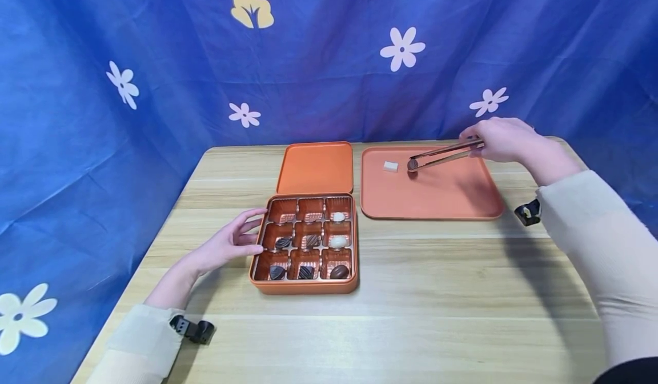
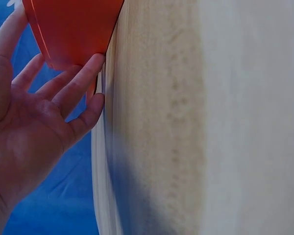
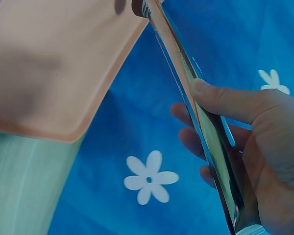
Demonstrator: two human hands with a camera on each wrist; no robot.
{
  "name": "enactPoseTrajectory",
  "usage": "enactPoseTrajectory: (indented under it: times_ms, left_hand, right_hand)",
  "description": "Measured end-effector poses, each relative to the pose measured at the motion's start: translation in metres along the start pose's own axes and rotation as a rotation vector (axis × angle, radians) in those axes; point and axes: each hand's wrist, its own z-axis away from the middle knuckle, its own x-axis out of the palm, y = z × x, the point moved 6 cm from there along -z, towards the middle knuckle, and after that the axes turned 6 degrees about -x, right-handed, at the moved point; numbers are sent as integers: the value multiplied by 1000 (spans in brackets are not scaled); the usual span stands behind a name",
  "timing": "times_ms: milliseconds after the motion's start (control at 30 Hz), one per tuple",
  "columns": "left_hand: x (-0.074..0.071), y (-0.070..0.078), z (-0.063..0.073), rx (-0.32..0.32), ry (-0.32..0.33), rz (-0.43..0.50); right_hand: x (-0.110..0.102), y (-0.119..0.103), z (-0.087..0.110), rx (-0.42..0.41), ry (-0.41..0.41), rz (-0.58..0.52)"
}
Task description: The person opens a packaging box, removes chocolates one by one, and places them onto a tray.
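My right hand point(image 1: 501, 139) grips metal tongs point(image 3: 198, 98) over the pink tray point(image 1: 426, 201), thumb on one arm and fingers on the other. Between the tong tips is a round brown chocolate point(image 1: 413, 165), just above the tray. A small white block point(image 1: 390, 166) lies on the tray to its left. At the left side of the orange box point(image 1: 305, 287), my left hand point(image 1: 231, 244) rests with spread fingers touching the wall. Divided into compartments, the box holds dark chocolates such as an oval one point(image 1: 339, 272) at front right, plus white ones point(image 1: 337, 242) in the right column.
The orange lid point(image 1: 316, 168) lies flat behind the box, left of the tray. A wooden table point(image 1: 411, 315) carries everything. Blue cloth with flowers point(image 1: 308, 58) hangs along the table's back and left edges.
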Motion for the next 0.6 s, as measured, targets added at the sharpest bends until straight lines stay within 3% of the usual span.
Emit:
enactPoseTrajectory:
  times_ms: [600]
  left_hand:
    - [0, -5, 0, -18, -2, 34]
  right_hand:
    - [16, 21, -11, 35, -31, -24]
